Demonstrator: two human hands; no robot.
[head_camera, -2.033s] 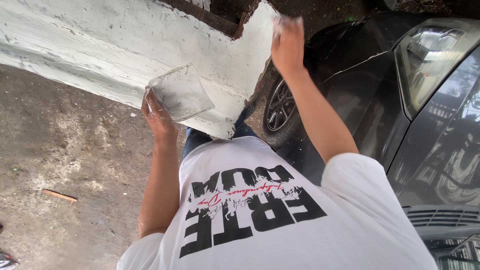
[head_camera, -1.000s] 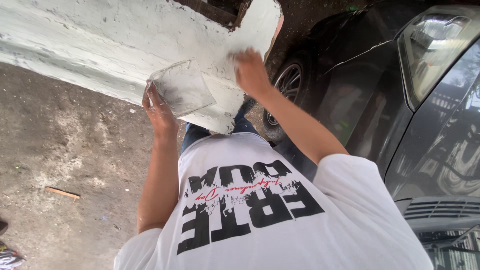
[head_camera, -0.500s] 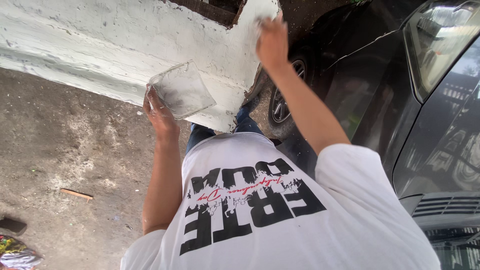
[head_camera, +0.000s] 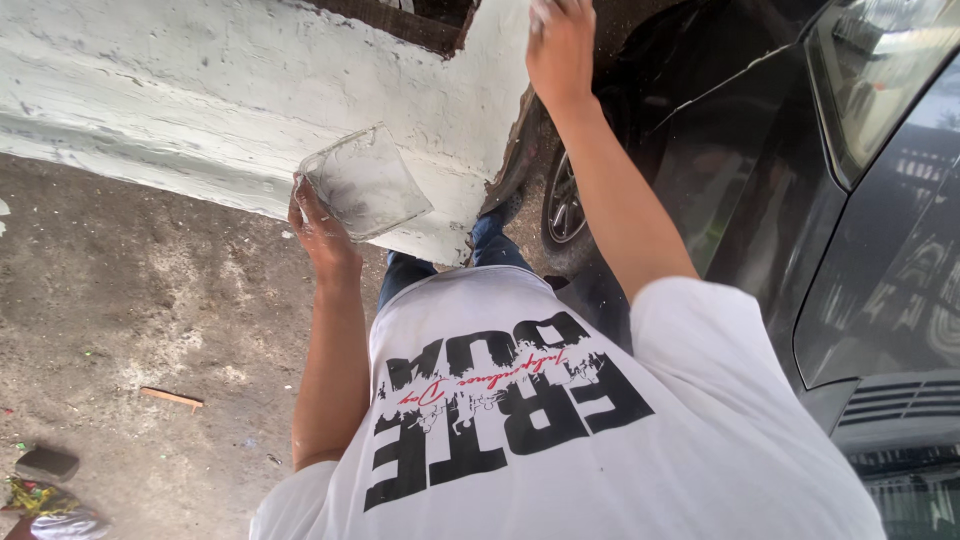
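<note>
We've got the clear plastic tub (head_camera: 365, 183) up in our left hand (head_camera: 318, 228), fingers wrapped under its lower edge and gripping it, tilted against the white wall (head_camera: 200, 100). The tub sits right in front of that wall, a bit below the corner where the paint ends. Our right hand (head_camera: 560, 45) is up at that corner, pressed to the wall edge with fingers curled. Can't really tell if it's holding anything, something pale peeks out at the top.

The tub looks light and thin-walled, probably flexes if squeezed and a bit slick if wet, so holding it from under the base with the thumb on the rim seems the safe spot.

To the right of the wall there's a dark car (head_camera: 800, 200), and below the wall just concrete ground (head_camera: 120, 330).
</note>
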